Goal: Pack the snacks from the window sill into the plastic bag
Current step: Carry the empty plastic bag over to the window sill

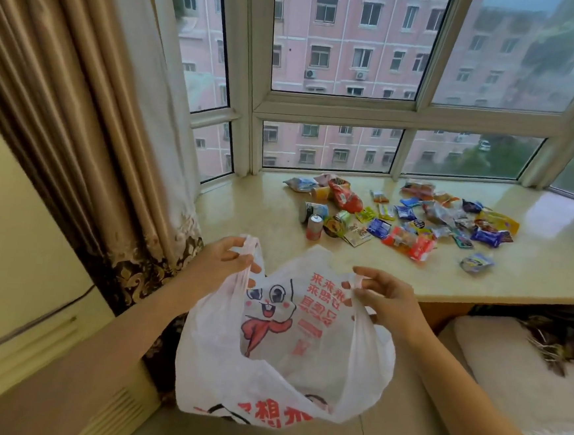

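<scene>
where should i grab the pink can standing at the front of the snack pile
Grip the pink can round its side wall from above and in front. It stands upright at the pile's near edge, its front bare, while another can lies right behind it. One hand must first let go of the plastic bag.

Beige curtain (90, 126) hangs at left, its dark patterned hem low by the wall. Through the window frame (335, 106), a pink apartment block (354, 37). Bottom right, a white pillow (507, 368) beside dark patterned bedding (558, 331).

One plastic bag (302, 349) and two hands. Two cans (314, 227) show. The wrapped snacks (412, 223) number over twenty, too jumbled to count exactly.
</scene>
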`<act>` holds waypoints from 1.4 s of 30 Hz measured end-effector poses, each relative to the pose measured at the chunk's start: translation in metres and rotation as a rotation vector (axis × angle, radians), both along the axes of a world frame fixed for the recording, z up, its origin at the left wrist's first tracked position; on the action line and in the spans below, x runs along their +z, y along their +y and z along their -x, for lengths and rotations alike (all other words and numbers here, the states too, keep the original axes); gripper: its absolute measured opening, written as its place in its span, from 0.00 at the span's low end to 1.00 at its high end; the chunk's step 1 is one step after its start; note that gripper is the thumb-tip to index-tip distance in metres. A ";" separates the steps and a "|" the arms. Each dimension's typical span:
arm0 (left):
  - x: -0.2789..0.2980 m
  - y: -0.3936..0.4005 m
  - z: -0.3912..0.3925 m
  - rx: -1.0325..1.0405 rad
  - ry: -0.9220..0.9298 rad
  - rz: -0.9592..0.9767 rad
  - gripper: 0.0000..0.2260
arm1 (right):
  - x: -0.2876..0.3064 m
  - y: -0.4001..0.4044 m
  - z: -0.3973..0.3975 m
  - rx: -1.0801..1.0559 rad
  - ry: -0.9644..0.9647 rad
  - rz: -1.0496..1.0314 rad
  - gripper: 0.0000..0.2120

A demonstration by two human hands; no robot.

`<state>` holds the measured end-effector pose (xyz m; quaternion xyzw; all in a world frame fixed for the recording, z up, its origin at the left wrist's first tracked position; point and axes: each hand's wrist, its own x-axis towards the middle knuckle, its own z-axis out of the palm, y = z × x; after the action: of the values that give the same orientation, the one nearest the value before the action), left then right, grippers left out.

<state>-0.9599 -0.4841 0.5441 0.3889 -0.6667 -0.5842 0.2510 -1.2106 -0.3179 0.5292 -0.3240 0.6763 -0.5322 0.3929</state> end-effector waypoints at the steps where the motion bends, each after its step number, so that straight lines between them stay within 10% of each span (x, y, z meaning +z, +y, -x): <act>1: -0.003 -0.017 0.011 0.014 -0.006 0.000 0.15 | -0.003 -0.019 0.012 0.012 -0.006 0.001 0.16; 42: -0.089 -0.468 0.142 0.590 0.165 -0.244 0.10 | -0.112 -0.601 0.172 0.268 0.223 -0.120 0.16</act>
<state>-1.1017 -0.9522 0.4550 0.5438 -0.4278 -0.5913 0.4142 -1.3825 -0.9189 0.4175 -0.4441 0.6972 -0.3946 0.4014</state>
